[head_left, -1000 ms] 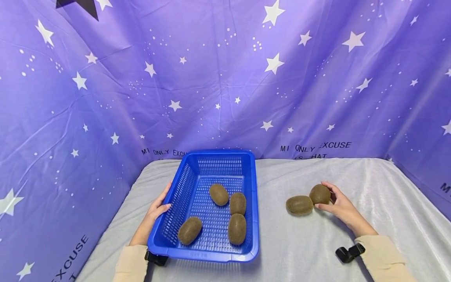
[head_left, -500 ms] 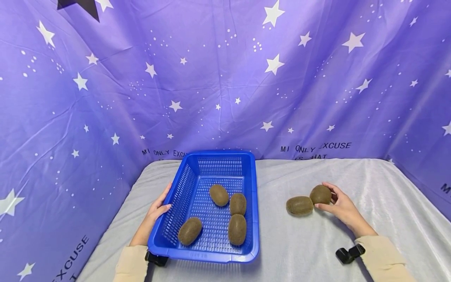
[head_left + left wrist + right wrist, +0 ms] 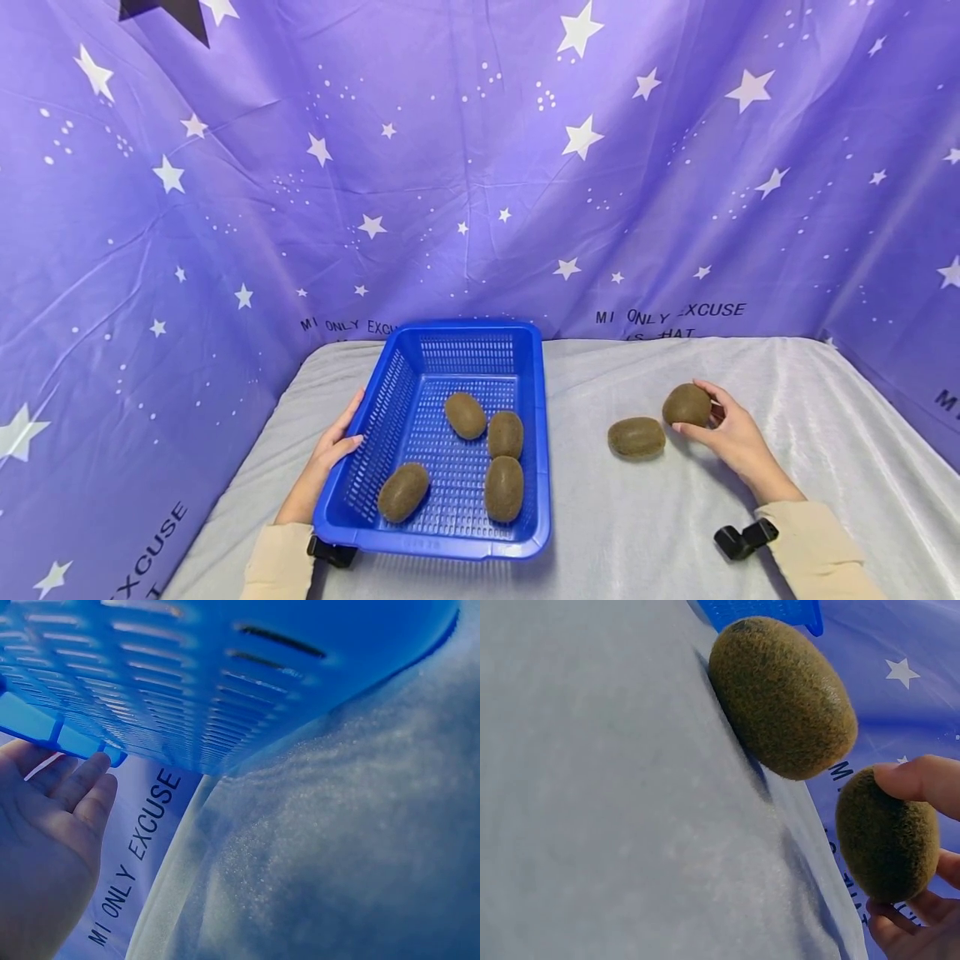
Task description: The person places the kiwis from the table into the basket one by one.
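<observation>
A brown, fuzzy kiwi (image 3: pixel 686 405) is pinched between the thumb and fingers of my right hand (image 3: pixel 738 437). The right wrist view shows this held kiwi (image 3: pixel 885 836) just off the cloth, thumb on one side and fingers on the other. Left of it, a second kiwi (image 3: pixel 636 437) lies on the cloth, a small gap apart. My left hand (image 3: pixel 330 458) grips the left rim of a blue perforated plastic basket (image 3: pixel 546 467), thumb over the edge. From the left wrist, its fingers (image 3: pixel 90 795) touch the underside of the rim. Several kiwis, among them one kiwi (image 3: pixel 403 492), lie inside the basket.
A pale grey cloth (image 3: pixel 600 525) covers the table. Behind and at both sides hangs a purple curtain (image 3: pixel 465 167) with white stars and printed words. Black cameras are worn on both wrists, such as the right wrist camera (image 3: pixel 744 539).
My right hand has raised the kiwi slightly and drawn it away from the neighbouring kiwi, which it touched before. The left hand and basket stay in place.
</observation>
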`<state>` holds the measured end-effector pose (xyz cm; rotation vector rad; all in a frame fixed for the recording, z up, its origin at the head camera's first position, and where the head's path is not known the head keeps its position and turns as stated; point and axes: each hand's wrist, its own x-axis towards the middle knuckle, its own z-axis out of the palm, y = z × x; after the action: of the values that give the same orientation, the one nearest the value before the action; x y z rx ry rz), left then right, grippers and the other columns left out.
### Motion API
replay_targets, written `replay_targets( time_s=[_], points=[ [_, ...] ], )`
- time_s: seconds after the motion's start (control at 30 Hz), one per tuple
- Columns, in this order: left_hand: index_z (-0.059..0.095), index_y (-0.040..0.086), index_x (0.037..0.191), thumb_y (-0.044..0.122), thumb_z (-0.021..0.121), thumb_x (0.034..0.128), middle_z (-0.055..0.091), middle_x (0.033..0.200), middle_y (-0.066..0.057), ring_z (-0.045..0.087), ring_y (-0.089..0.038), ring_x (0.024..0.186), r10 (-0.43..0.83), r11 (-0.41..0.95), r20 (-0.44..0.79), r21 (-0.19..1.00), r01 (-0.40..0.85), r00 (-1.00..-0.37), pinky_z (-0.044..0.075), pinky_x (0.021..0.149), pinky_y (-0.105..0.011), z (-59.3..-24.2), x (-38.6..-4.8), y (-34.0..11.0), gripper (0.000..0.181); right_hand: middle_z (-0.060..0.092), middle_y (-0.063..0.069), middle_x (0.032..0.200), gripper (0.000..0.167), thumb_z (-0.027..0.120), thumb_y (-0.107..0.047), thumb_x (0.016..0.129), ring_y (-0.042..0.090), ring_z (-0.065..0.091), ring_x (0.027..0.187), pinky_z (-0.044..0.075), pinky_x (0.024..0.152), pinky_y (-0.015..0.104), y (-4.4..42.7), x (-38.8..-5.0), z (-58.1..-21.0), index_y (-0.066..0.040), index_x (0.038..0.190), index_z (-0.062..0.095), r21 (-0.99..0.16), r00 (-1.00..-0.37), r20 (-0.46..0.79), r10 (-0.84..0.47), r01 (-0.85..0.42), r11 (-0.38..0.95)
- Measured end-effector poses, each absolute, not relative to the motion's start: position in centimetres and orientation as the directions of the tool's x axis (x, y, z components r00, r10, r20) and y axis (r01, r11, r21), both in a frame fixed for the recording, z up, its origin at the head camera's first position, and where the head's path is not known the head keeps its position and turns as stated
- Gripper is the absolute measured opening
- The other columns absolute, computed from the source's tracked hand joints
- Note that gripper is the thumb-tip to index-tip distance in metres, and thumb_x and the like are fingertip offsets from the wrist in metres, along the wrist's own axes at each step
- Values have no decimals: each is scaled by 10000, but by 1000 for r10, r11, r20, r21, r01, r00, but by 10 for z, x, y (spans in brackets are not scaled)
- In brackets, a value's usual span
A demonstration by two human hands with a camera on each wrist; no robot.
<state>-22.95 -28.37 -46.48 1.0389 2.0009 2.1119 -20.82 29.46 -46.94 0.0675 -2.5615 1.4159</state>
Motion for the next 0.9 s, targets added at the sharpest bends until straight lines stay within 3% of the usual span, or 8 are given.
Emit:
replay_targets(
  time_s=[0.13, 0.2, 0.33, 0.8, 0.9],
  points=[
    [-39, -85, 1444, -105, 314, 900, 248, 1494, 192, 345, 17, 1295, 475, -169, 425, 903, 394, -771, 381, 965, -191, -465, -228, -285, 649, 427, 301, 1335, 810, 758, -154, 786, 43, 503, 1047, 371, 770, 46, 292, -208, -467, 41, 1431, 309, -844, -978, 192, 79, -124, 522],
    [-43, -82, 1445, -101, 313, 904, 240, 1497, 188, 341, 14, 1299, 478, -170, 423, 904, 392, -770, 381, 967, -194, -465, -228, -286, 648, 418, 295, 1344, 807, 751, -152, 793, 26, 500, 1052, 367, 773, 42, 290, -208, -466, 42, 1435, 301, -852, -978, 193, 80, -127, 508],
    [-46, -81, 1444, -94, 316, 908, 233, 1498, 184, 337, 15, 1304, 481, -171, 417, 907, 384, -772, 379, 971, -197, -465, -229, -286, 647, 412, 281, 1349, 808, 736, -164, 811, -168, 391, 968, 362, 785, 36, 286, -207, -462, 34, 1448, 280, -864, -978, 199, 62, -146, 482],
    [-23, -70, 1457, -75, 331, 914, 226, 1498, 147, 346, 4, 1300, 462, -156, 392, 919, 363, -795, 379, 973, -202, -465, -227, -284, 648, 451, 243, 1311, 754, 728, -154, 817, -175, 425, 959, 388, 804, 55, 263, -205, -446, 11, 1434, 328, -841, -967, 250, -39, -237, 487],
    [-22, -59, 1462, -72, 328, 915, 233, 1495, 147, 345, -2, 1302, 466, -159, 396, 917, 365, -792, 376, 975, -204, -465, -228, -284, 649, 444, 228, 1339, 755, 734, -169, 814, -18, 508, 1051, 378, 819, 54, 257, -205, -443, -13, 1437, 335, -836, -968, 244, -57, -240, 493]
  ],
)
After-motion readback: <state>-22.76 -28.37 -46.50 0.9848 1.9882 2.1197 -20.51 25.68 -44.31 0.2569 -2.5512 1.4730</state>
